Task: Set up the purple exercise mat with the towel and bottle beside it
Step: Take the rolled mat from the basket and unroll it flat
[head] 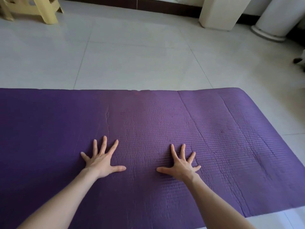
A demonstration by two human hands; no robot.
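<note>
The purple exercise mat (148,116) lies unrolled flat on the pale tiled floor, running off the left edge, with its short end at the right. My left hand (102,160) rests palm down on the mat, fingers spread wide. My right hand (180,164) lies flat on the mat a little to the right, fingers also spread. Neither hand holds anything. No towel or bottle is in view.
A yellow plastic stool (42,9) stands at the back left. A white pillar base (219,12) and a white round column (277,19) stand at the back right. A dark and white object (300,61) shows at the right edge. Tiled floor (140,55) lies beyond the mat.
</note>
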